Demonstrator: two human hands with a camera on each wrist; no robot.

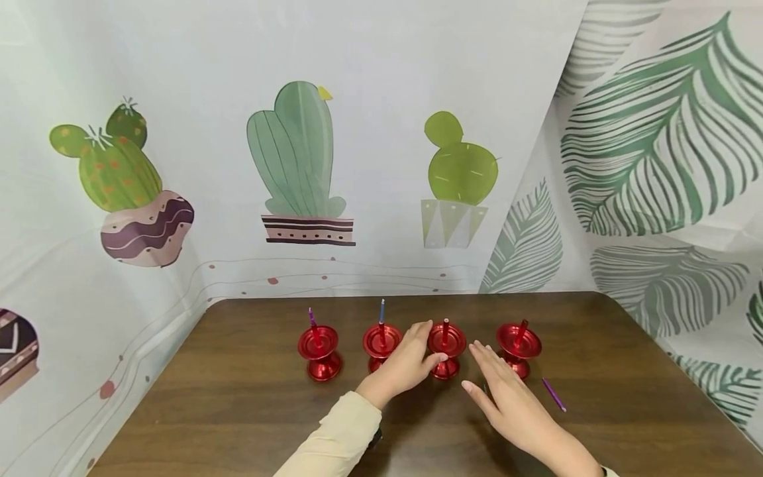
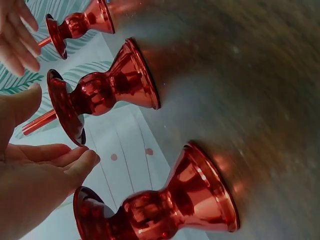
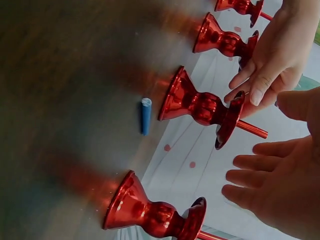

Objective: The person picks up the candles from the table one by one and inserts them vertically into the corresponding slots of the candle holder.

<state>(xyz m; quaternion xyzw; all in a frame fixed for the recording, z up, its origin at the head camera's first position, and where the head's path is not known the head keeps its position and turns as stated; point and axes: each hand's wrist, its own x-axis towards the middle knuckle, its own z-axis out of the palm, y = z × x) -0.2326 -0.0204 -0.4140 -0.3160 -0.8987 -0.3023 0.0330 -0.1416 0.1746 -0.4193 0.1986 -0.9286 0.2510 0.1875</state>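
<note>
Red metal candle holders stand in a row on the table. My left hand (image 1: 406,363) is beside the third holder from the left (image 1: 444,368), with its fingers and thumb at the dish rim (image 2: 61,102). That holder's red tube (image 3: 252,129) stands upright with no candle in it. On the holder's other side is my right hand (image 1: 511,403), its fingers straight and apart, between it and the rightmost holder (image 1: 518,366). A short blue candle (image 3: 145,116) lies on the table near the third holder's base, mostly hidden behind my right hand in the head view.
The leftmost holder (image 1: 324,366) carries a purple candle (image 1: 312,317), and the second holder (image 1: 374,338) carries a blue candle (image 1: 382,311). A loose purple candle (image 1: 554,395) lies right of the row. The wooden table (image 1: 238,397) meets a patterned cloth (image 1: 381,265) behind.
</note>
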